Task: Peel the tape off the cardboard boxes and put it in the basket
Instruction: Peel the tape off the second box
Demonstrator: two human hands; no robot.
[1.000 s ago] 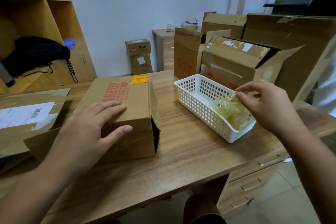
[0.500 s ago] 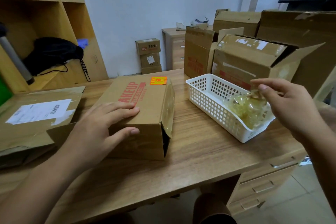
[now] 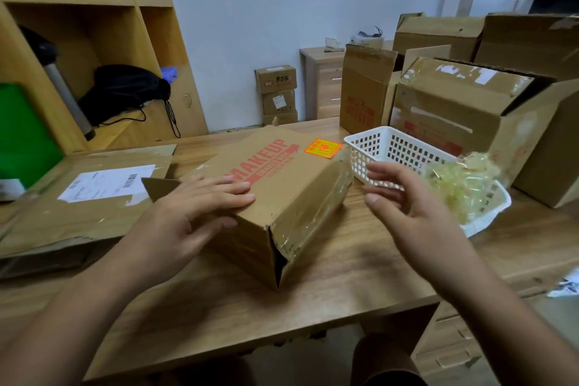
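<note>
A: On the wooden desk (image 3: 344, 276), where did the tape stand at that point?

B: Some of it lay as a crumpled yellowish wad (image 3: 463, 188) in the near end of the white basket (image 3: 385, 147), just to the right of the MAKEUP box (image 3: 282, 185). More clear tape (image 3: 313, 213) was stuck across the box's end face, glossy and wrinkled near the lower corner.

A: And the hands?

B: The left hand (image 3: 191, 213) lay flat on the box top, fingers straight and close together, pressing down. The right hand (image 3: 416, 213) hung in the air between box and basket, fingers loosely apart and holding nothing.

A: So what did the next strip call for?

B: Likely a start at that wrinkled corner, where an edge seemed to lift. A fingernail under the edge, then a low, slow pull along the face, would have kept the strip whole and spared the cardboard. The left hand looked well placed to stop the box sliding toward the basket.

A: Any risk?

B: The film could have torn into slivers or clung to the fingers. Rolling it onto itself before dropping it on the wad would have helped.
</note>
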